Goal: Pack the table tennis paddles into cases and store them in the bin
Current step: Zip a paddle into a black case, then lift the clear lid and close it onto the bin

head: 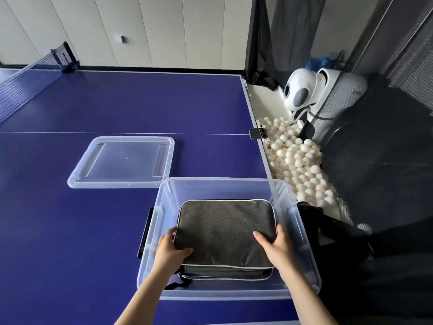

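Grey case [225, 233] inside clear bin [311, 266], lying flat on a second grey case [225, 273] whose edge with white piping shows below at the near side. Left hand [169, 250] on near left corner of top case, thumb on top, fingers [172, 232] curled round the left edge, gripping. Right hand [275, 246] on near right corner, thumb on top pointing inward, fingers wrapped round the right edge, gripping. Black strap loop [177, 283] sticking out from lower case at near left, on bin floor. Bin at near right corner of blue worktop [82, 231], black latch [145, 233] on its left wall. Clear lid [121, 161] flat on worktop just behind and left of bin, near corner touching or nearly touching bin rim, cannot tell which. White centre line across worktop behind lid. Net [25, 85] with black post clamp at far left. Heap of white balls [297, 160] in tray off right edge of worktop. White ball machine [302, 90] behind the balls, dark mesh netting [386, 148] around it on the right. Pale panelled wall at back.
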Demonstrator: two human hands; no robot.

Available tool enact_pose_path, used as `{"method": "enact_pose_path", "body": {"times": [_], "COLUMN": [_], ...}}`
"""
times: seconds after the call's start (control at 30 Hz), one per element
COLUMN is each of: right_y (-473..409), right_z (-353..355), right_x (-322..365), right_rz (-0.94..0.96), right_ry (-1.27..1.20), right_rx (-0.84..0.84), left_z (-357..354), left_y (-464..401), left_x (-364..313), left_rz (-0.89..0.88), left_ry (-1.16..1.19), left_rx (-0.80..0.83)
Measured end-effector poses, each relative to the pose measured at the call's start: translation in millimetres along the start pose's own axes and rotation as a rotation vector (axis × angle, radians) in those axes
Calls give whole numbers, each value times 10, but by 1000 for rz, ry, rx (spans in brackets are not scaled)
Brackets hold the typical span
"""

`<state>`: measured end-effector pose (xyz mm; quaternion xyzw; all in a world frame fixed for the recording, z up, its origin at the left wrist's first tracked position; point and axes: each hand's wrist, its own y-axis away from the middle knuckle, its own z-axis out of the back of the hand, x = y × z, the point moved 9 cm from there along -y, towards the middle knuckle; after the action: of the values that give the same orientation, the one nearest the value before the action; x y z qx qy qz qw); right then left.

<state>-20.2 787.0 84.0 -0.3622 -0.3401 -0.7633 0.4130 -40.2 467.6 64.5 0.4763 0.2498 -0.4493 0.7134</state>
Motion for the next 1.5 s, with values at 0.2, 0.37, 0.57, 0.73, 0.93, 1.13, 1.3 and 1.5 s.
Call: {"method": "enact_pose_path", "body": {"times": [0.2,0.37,0.57,0.73,0.93,1.13,1.3,1.5], "right_y": [-5,-31,-109,-225,-365,-509,-641,-901], "right_z": [10,146,112,-273,-888,-1535,-2208,-2959], "right_x": [-1,215,838,1351,1853,2242,2509,2701], "right_rz": [-23,45,349,558,682,673,641,550], "right_ry": [-17,117,303,463,728,939,1020,1060], "right_rx": [14,-63,-101,-9,87,88,148,206], "left_z": [-9,-11,60,361,922,1643,2345,3117], "left_y": [-44,-9,50,-37,-395,-784,-1266,-2017], "left_x": [21,-257,-896,-1196,-1076,-861,-648,-436], "left_rz": [14,-147,-499,-613,-477,-397,-357,-299], "left_ry": [-62,-289,-530,-794,-999,-1080,-1138,-1104], "left_rx": [40,-14,-114,-221,-240,-285,-311,-303]}}
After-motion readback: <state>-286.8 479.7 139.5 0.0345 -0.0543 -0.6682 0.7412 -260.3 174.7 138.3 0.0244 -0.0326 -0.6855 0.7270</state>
